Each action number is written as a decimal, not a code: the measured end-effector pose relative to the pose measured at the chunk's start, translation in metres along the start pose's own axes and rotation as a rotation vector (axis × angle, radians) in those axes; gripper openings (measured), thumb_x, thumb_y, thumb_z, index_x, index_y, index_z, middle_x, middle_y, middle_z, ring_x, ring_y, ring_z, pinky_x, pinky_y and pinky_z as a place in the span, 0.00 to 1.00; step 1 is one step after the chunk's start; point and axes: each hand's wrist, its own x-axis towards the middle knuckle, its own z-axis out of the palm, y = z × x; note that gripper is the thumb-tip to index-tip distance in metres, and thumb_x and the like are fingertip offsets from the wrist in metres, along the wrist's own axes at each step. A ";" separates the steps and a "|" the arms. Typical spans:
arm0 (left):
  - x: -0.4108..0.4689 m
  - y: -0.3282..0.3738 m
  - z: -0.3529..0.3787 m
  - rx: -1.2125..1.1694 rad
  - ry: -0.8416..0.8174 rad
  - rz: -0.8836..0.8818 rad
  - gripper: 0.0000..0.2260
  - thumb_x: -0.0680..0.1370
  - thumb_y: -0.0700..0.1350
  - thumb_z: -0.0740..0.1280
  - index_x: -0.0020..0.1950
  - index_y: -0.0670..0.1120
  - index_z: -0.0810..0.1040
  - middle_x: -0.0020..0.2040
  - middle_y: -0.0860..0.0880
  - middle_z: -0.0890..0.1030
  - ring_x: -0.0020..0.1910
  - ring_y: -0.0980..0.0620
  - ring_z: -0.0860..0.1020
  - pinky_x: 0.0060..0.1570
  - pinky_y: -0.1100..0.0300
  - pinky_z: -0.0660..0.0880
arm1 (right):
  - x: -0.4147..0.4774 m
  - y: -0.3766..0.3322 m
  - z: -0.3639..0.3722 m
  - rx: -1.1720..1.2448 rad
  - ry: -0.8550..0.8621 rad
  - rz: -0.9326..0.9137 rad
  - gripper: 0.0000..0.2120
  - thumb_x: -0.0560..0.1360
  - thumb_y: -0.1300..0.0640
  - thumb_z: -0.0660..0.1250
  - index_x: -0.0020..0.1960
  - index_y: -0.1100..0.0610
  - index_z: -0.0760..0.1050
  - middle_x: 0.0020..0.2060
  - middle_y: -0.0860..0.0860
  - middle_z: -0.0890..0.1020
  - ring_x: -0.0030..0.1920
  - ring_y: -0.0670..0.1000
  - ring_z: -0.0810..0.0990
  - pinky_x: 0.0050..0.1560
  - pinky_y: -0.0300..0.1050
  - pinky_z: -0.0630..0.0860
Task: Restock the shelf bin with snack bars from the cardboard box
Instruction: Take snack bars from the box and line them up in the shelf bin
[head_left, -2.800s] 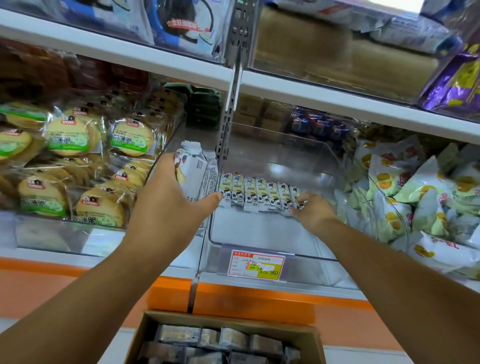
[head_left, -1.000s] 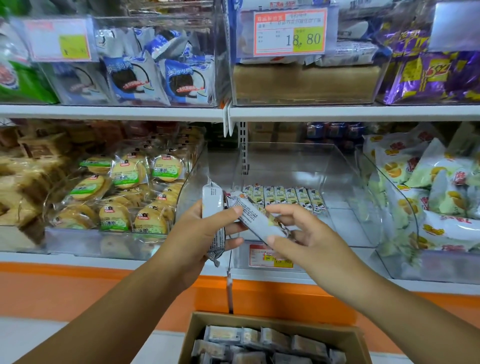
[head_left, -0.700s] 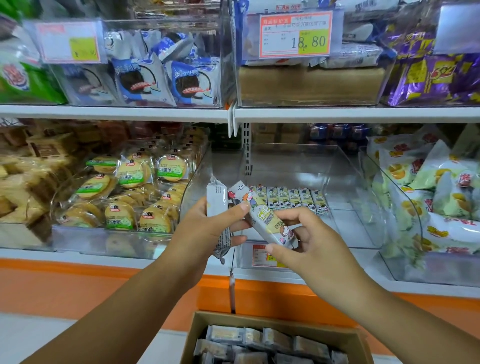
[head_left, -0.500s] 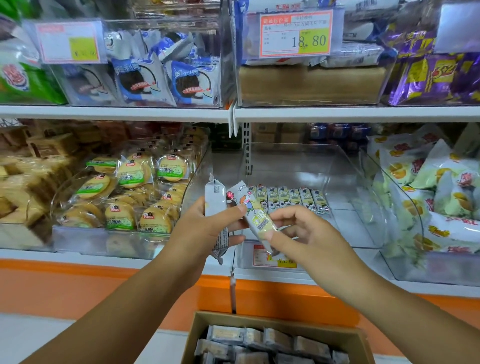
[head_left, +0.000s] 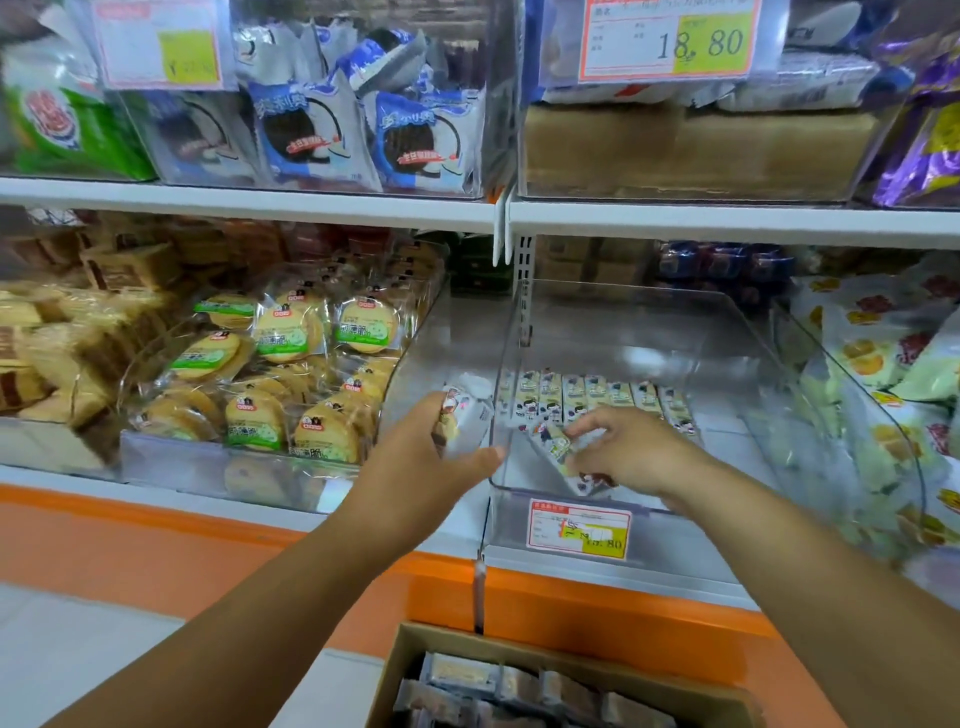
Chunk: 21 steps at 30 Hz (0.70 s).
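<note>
One snack bar (head_left: 553, 447) had moved since half a second earlier, from in front of the shelf bin (head_left: 727, 452) to inside it. We noted our right hand (head_left: 634, 457) pinching it, tilted, just short of the row (head_left: 587, 395) beyond the fingertips. Our left hand (head_left: 415, 467), outside the bin wall, gripped the spare bars (head_left: 465, 410). The cardboard box (head_left: 545, 649) below our wrists looked well stocked.

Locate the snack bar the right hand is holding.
Head view, centre: the snack bar pinched by the right hand is low inside the clear bin, front-left, just in front of the row of bars standing there.
</note>
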 end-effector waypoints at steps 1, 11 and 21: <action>0.000 -0.002 0.000 0.012 -0.015 -0.010 0.16 0.74 0.53 0.73 0.57 0.52 0.72 0.38 0.47 0.71 0.34 0.50 0.70 0.33 0.55 0.69 | 0.003 -0.003 0.004 -0.049 -0.039 0.001 0.17 0.72 0.57 0.73 0.60 0.53 0.77 0.52 0.52 0.80 0.46 0.51 0.79 0.48 0.44 0.75; 0.000 -0.007 -0.001 -0.110 -0.080 0.023 0.06 0.75 0.47 0.73 0.49 0.51 0.78 0.32 0.47 0.77 0.29 0.53 0.70 0.30 0.58 0.68 | 0.021 -0.016 0.022 -0.275 -0.274 0.031 0.22 0.73 0.62 0.69 0.67 0.56 0.74 0.58 0.58 0.80 0.54 0.57 0.80 0.55 0.48 0.78; -0.012 0.012 -0.011 -0.182 -0.167 0.022 0.04 0.79 0.45 0.61 0.46 0.47 0.74 0.38 0.41 0.75 0.38 0.49 0.73 0.39 0.57 0.70 | -0.005 -0.015 -0.001 0.068 0.066 -0.127 0.09 0.79 0.58 0.61 0.56 0.54 0.78 0.51 0.51 0.82 0.47 0.52 0.80 0.50 0.47 0.77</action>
